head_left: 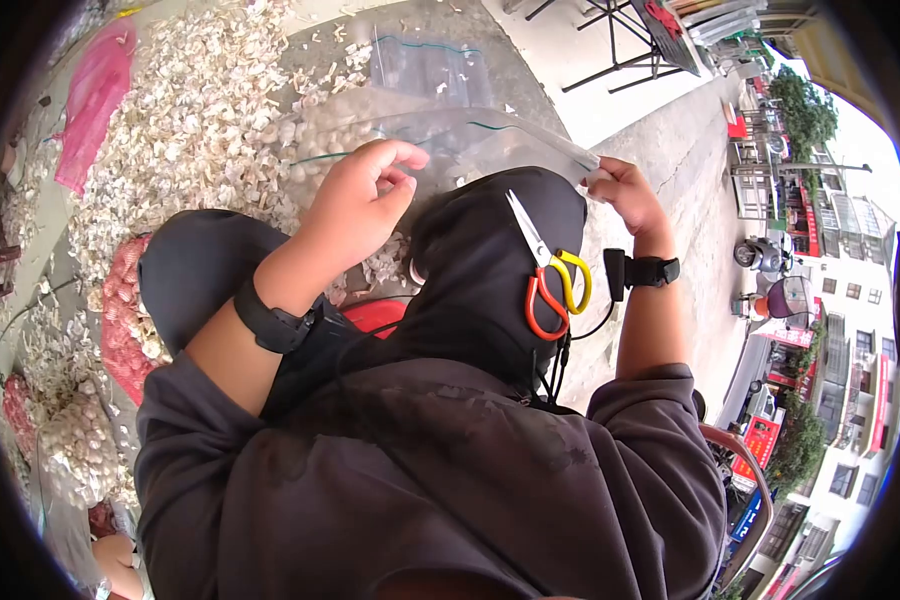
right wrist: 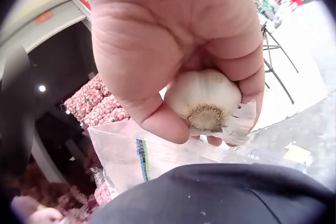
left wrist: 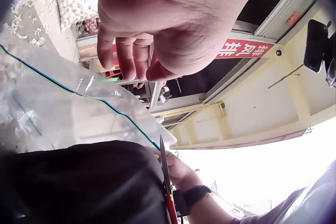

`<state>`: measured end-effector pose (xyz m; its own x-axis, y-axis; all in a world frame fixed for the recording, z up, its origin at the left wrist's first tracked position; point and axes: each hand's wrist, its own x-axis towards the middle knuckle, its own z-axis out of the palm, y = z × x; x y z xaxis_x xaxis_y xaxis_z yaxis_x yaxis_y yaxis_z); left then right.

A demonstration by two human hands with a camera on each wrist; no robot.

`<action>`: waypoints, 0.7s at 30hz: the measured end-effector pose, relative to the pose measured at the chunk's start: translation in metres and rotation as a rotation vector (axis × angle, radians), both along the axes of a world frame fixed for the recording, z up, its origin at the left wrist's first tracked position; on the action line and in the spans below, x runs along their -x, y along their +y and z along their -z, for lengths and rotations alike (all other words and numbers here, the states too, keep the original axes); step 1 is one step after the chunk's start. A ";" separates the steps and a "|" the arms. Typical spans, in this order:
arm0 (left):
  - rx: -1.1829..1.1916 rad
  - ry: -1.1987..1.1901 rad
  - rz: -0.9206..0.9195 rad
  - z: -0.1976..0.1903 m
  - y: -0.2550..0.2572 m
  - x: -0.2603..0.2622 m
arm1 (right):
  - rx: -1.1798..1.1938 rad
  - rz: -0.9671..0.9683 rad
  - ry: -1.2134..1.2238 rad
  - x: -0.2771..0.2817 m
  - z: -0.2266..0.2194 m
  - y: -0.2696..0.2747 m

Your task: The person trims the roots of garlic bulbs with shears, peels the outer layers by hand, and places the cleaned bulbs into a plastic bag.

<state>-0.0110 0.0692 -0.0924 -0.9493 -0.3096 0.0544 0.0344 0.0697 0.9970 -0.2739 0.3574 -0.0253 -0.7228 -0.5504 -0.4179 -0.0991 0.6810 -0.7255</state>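
My right hand holds a white garlic bulb, its root end toward the wrist camera, with a loose flap of papery skin beside it. At the same fingers is the upper corner of a clear plastic bag with a blue-green stripe, which spreads in front of my knees and has whole bulbs at its far side. My left hand hovers over the bag's near edge, fingers loosely bent and nothing in them. Scissors with one orange and one yellow handle lie on my right thigh.
Garlic skins cover the ground ahead and left, with a pink net bag on them. A red net sack of garlic stands by my left knee. Another clear bag lies farther ahead. A folding table stands ahead right.
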 end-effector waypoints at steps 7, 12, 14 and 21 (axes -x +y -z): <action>0.130 0.065 -0.008 0.002 -0.001 0.004 | 0.141 -0.199 -0.277 0.024 -0.004 -0.035; 0.242 0.142 -0.169 0.007 0.000 0.017 | -0.102 -0.400 0.067 0.022 -0.006 -0.055; 0.213 0.146 -0.143 0.008 0.003 0.026 | -0.313 -0.425 0.548 -0.005 -0.015 -0.074; 0.046 0.169 -0.121 -0.004 0.023 0.036 | 0.024 -0.724 1.160 -0.085 -0.037 -0.137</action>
